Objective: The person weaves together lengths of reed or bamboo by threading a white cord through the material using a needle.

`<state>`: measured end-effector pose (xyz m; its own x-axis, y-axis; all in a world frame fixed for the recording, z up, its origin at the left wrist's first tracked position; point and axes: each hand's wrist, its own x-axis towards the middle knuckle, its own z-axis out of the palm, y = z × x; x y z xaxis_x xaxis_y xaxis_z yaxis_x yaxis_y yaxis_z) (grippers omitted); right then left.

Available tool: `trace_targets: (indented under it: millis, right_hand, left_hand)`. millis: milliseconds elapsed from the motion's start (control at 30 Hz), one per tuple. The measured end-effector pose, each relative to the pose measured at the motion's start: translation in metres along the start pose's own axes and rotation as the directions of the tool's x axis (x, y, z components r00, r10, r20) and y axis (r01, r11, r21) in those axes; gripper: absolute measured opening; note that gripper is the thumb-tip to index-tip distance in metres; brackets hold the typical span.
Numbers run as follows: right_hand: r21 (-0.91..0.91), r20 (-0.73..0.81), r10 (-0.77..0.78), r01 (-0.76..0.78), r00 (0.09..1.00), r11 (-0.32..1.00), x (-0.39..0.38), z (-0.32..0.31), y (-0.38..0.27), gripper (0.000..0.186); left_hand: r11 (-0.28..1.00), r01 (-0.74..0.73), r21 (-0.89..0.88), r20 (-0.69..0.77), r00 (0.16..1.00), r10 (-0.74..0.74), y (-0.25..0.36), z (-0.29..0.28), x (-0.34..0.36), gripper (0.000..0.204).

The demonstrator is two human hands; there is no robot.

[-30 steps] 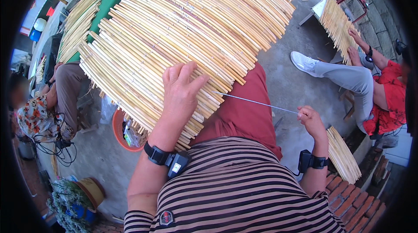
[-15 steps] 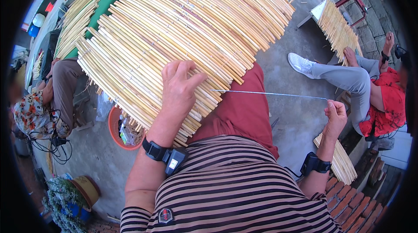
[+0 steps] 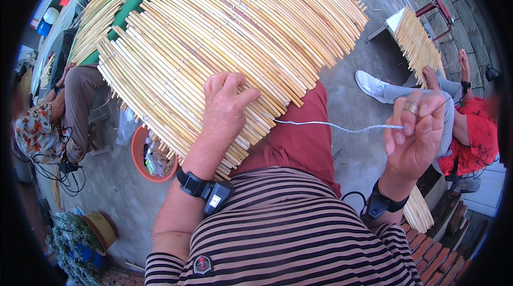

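Note:
A mat of pale straw-coloured stalks (image 3: 214,45), bound by rows of thread stitches, lies across my lap and reaches away from me. My left hand (image 3: 227,107) rests on its near part, fingers bent and gripping the stalks at the surface. From the mat beside that hand, a white thread (image 3: 342,127) runs rightward in a slack wave. Raised to the right of my lap, my right hand (image 3: 414,134) is closed in a pinch on the thread. A gold-coloured band (image 3: 411,107) sits on one finger. A thin dark sliver, perhaps a needle, sticks out past the fingertips.
Below the mat's left side stands an orange basket (image 3: 140,152) with odds and ends. A potted plant (image 3: 80,248) is at lower left. Other people sit at both sides; the right one handles a smaller stalk mat (image 3: 419,40). A stalk bundle (image 3: 418,212) lies near bricks (image 3: 435,251).
My right hand has risen and turned, now closer to view. The thread, taut before, now hangs slack and wavy. My left hand stays at the same place on the mat.

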<state>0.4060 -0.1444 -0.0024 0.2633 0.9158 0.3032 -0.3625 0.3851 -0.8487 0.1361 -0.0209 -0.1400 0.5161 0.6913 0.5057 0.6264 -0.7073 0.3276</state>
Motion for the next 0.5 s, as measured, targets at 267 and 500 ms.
trace_targets:
  millis: [267,500]
  right_hand:
    - [-0.912,0.194,0.262,0.075,0.945,0.403,0.006,0.042,0.096,0.005]
    - [-0.928,0.265,0.33,0.147,0.906,0.342,-0.004,0.045,0.123,0.007]
  left_hand:
    - [0.999,0.017,-0.042,-0.013,1.0,-0.018,-0.003,-0.001,0.0,0.024]
    - [0.997,0.027,-0.079,-0.02,0.999,-0.029,-0.003,-0.003,0.0,0.023]
